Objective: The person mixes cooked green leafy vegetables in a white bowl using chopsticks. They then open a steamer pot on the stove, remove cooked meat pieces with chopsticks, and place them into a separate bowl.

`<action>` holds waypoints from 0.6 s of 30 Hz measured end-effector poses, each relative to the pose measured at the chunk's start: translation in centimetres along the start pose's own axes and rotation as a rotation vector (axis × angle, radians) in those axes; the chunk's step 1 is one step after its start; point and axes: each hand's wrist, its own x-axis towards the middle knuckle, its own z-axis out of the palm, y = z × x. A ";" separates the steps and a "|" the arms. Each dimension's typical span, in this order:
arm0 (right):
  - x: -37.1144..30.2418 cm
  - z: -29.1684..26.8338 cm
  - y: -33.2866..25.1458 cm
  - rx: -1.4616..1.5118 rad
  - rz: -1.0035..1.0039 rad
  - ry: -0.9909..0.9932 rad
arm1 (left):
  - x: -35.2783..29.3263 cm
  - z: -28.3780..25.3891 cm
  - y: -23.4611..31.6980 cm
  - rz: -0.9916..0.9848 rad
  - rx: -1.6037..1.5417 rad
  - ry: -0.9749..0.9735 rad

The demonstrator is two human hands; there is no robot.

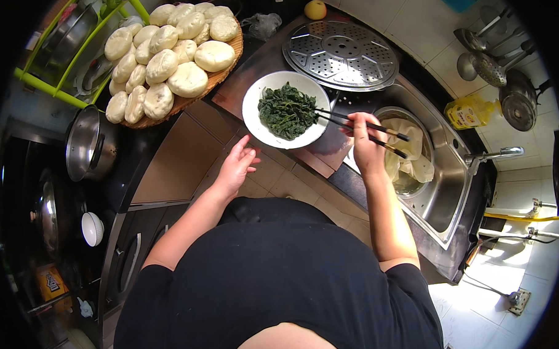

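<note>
A white bowl (315, 135) of dark green cooked leafy greens (288, 111) stands on the counter in front of me. My right hand (366, 141) is closed around a pair of black chopsticks (346, 120), whose tips reach over the bowl's right rim to the greens. Just below the bowl's left side, my left hand (237, 167) is held with its fingers apart and nothing in it. It looks close to the bowl but apart from it.
A woven tray (224, 78) heaped with buns stands at the back left. Behind the bowl lies a perforated steel steamer plate (341, 52). The sink (443, 187) at right holds a basin (409, 185) with pale cloth-like pieces. A steel pot (84, 144) and small white bowl (92, 229) are left.
</note>
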 end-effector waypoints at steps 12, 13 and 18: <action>-1.6 1.4 2.9 0.177 0.392 0.114 | -3.6 -3.8 -0.8 -0.039 0.034 -0.165; -1.5 1.8 2.7 0.205 0.457 0.113 | -4.2 -4.5 -1.0 -0.055 0.043 -0.169; -4.0 2.1 1.0 0.182 0.635 0.094 | -5.3 -8.7 -3.3 -0.135 0.098 -0.184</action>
